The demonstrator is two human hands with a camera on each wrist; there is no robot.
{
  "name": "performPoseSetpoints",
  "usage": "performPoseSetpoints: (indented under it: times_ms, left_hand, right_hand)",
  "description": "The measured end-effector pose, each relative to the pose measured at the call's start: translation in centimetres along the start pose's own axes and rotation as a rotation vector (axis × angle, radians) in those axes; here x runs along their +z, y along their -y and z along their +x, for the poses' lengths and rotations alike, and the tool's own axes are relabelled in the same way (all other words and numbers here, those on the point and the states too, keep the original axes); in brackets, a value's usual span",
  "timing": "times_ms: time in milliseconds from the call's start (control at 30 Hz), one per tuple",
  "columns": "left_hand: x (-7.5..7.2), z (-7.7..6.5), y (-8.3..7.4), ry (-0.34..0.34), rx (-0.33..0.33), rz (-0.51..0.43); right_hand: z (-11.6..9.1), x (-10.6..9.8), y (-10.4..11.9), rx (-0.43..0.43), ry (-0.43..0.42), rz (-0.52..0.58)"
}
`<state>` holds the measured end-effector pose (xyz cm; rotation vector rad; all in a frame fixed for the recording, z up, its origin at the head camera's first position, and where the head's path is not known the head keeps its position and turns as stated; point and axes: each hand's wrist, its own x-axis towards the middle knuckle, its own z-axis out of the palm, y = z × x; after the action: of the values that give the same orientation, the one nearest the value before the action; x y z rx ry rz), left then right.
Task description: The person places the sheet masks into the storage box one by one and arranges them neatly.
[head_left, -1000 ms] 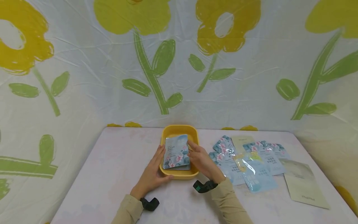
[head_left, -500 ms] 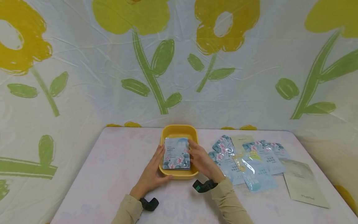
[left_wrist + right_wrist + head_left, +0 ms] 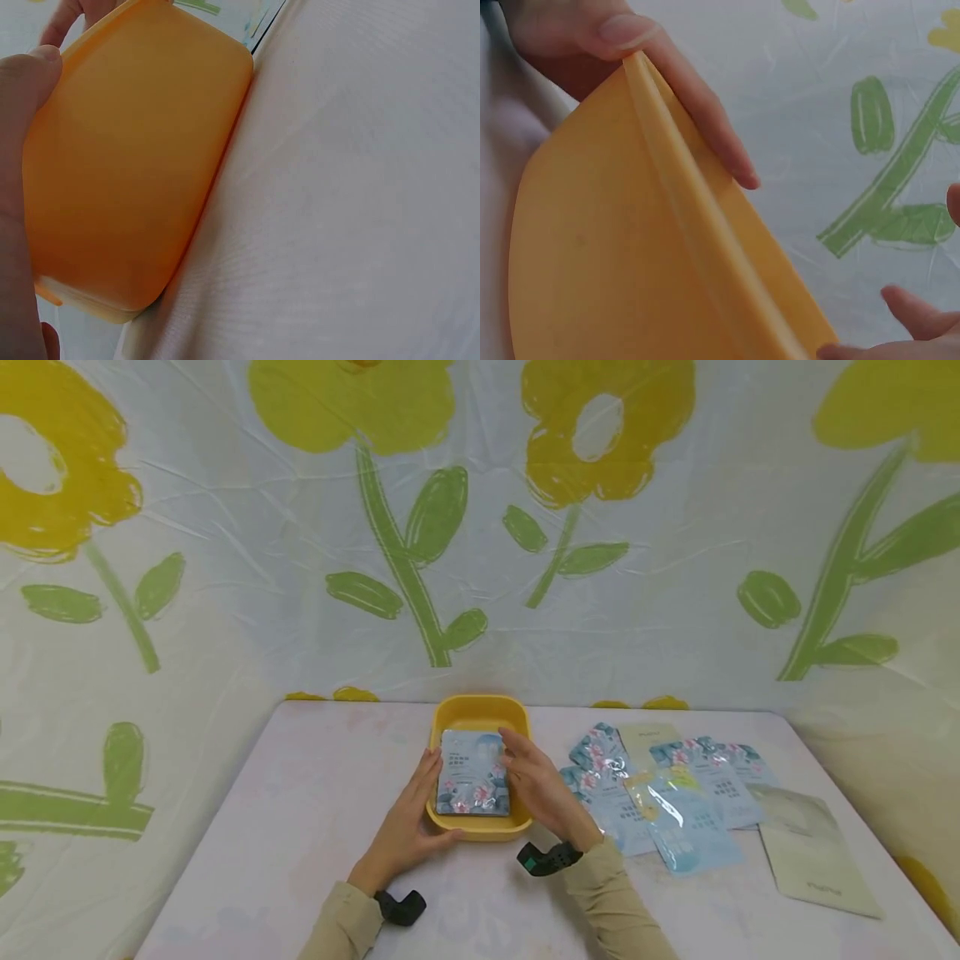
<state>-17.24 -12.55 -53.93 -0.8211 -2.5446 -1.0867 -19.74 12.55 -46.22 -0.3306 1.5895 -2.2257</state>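
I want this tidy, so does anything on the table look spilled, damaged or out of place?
Nothing looks spilled or visibly damaged. What stands out is the loose packets on the right side of the table: they overlap at different angles, while the floral packet in the yellow tray lies roughly straight.

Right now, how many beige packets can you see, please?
2: one beige packet at the pile's back, partly covered; the other beige packet at the pile's right end, nearer the person. More may be hidden underneath.
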Motion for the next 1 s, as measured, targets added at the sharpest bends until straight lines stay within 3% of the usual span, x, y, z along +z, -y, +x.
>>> performPoseSetpoints:
  times_ms: [267, 400, 533, 800, 1000]
  left_hand:
    - [0.0, -0.1, 0.1, 0.006, -0.016, 0.001]
    - [-0.1, -0.1, 0.0, 0.002, -0.009, 0.004]
    - [-0.1, -0.2, 0.0, -0.004, -0.002, 0.012]
    - [0.2, -0.2, 0.2, 0.003, -0.008, 0.015]
    - [0.1, 0.0, 0.1, -0.001, 0.002, 0.015]
  right_hand:
    - [0.2, -0.6, -0.3, -0.140, -0.010, -0.053]
    - [0.1, -1.7, -0.5, -0.258, -0.002, -0.063]
    - [-0.1, -3.1, -0.6, -0.323, -0.022, -0.061]
    - [-0.9, -6.7, -0.4, -0.358, -0.363, -0.244]
    - [-1.9, -9.7, 0.1, -0.458, -0.581, -0.210]
